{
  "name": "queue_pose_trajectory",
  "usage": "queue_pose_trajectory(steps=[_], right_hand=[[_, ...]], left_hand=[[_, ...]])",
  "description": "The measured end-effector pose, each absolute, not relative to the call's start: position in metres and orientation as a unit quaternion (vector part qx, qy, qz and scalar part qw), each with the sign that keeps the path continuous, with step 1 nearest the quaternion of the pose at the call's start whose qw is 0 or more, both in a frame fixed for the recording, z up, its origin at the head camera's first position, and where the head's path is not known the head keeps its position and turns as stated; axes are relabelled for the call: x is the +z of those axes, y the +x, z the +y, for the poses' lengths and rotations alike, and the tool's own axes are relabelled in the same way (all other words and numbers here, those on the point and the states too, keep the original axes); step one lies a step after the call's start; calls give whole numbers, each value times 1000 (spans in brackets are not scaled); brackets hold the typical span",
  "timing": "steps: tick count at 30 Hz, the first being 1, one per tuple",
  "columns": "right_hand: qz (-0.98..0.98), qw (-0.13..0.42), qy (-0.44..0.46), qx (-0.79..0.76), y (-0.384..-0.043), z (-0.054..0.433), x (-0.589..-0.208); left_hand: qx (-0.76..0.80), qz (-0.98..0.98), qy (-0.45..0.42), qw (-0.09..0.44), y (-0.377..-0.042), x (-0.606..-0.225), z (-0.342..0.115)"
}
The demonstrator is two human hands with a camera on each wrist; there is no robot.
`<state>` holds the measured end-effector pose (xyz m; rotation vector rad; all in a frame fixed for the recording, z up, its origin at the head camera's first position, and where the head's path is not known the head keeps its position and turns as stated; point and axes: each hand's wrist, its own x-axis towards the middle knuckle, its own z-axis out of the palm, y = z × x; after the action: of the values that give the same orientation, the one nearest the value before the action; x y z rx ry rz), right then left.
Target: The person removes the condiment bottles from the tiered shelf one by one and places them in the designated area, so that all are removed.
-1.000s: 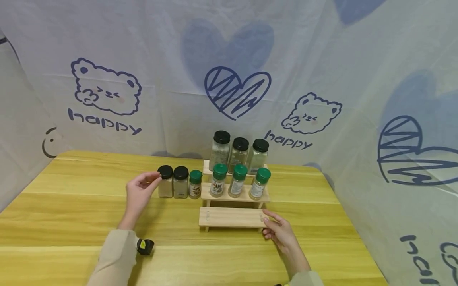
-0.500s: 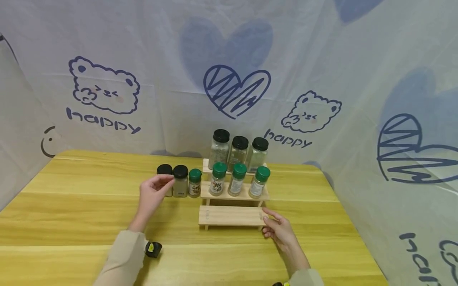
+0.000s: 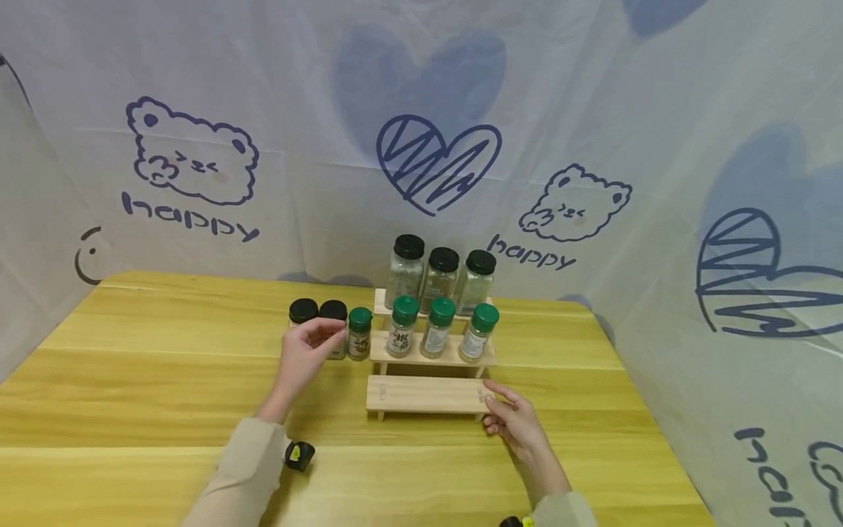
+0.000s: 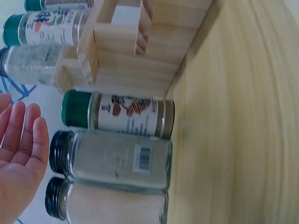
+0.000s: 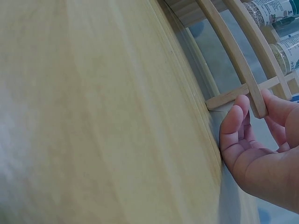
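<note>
My left hand, its fingers loosely bent with nothing between them, hovers before two black-lidded jars. Of these, the left jar and the right jar are partly hidden by it in the head view. A small green-capped spice bottle stands just right of them; all three are upright and side by side in the left wrist view, with the fingers apart from the lids. My right hand holds the right end of the lowest step of a three-step wooden spice rack, thumb and fingers around the board.
On the rack's middle step stand three green-capped bottles. Three taller black-lidded jars occupy its top step. The yellow wooden table ends at a printed cloth behind and at the right.
My left hand has moved right, from beside the leftmost black-lidded jar to in front of the second one. The right hand keeps its place on the rack; the jars have not moved.
</note>
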<state>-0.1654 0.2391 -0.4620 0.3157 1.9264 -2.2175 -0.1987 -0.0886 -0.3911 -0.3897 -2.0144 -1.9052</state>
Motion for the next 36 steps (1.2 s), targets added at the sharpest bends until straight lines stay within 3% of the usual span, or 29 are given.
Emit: queue_pose_trajectory(steps=[18, 36], right_hand=[[649, 90, 102, -749, -166, 240, -464], [649, 88, 104, -749, -166, 240, -465]], left_hand=[[-701, -672, -186, 149, -222, -401, -55], [-678, -701, -162, 147, -210, -365, -34]])
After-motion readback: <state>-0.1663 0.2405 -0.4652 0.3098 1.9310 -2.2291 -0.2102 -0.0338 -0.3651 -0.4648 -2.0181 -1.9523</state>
